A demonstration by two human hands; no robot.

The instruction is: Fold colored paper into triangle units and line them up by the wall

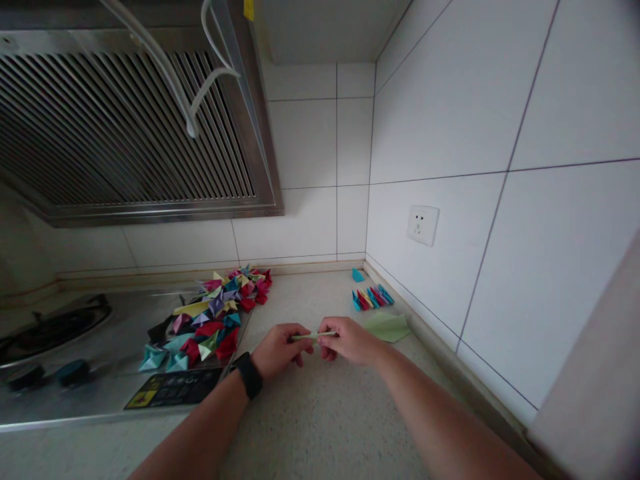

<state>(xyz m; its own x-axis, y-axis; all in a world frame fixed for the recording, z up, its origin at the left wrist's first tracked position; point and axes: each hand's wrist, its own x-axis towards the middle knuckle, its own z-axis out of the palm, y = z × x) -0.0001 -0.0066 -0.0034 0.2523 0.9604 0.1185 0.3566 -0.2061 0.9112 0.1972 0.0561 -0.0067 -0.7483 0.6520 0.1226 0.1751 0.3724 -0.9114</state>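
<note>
Over the countertop, both hands pinch a narrow strip of folded pale green paper (315, 335) between thumbs and fingers. My left hand (281, 348), with a dark watch on its wrist, grips the strip's left end. At the right end, my right hand (347, 339) is closed on the same paper. A light green sheet of paper (387, 327) lies flat just beyond my right wrist. Behind it stands a row of small folded paper pieces (371, 297) in blue, red and yellow. One blue folded piece (357, 275) rests apart near the corner.
A heap of many-coloured folded paper pieces (215, 310) spreads over the right side of the gas stove (110, 393) and onto the counter (300, 427). A range hood (145, 127) with a white cable hangs above. Tiled walls meet at the back right, with a socket (423, 225).
</note>
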